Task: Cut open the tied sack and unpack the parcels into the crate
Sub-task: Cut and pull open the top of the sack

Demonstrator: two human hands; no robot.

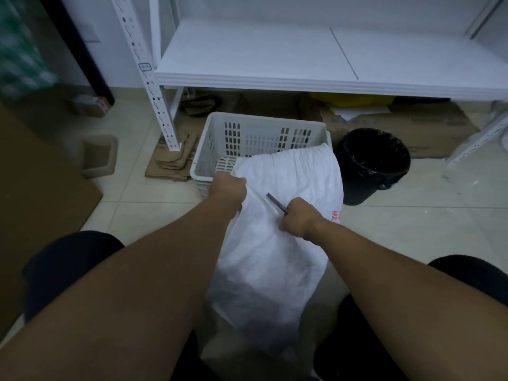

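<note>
sack of white woven plastic (pixel 277 243) lies lengthwise between the person's knees, its far end resting on the near rim of the grey slotted plastic crate (pixel 217 149), partly over its opening. left hand (pixel 229 189) is clenched on a bunch of sack fabric just at the crate's near edge. right hand (pixel 298 218) is fisted around a slim dark blade (pixel 276 203), whose tip lies on the sack just short of the crate. black lined bin (pixel 372 163) stands right of the crate, white metal shelf (pixel 247 64) behind it
</note>
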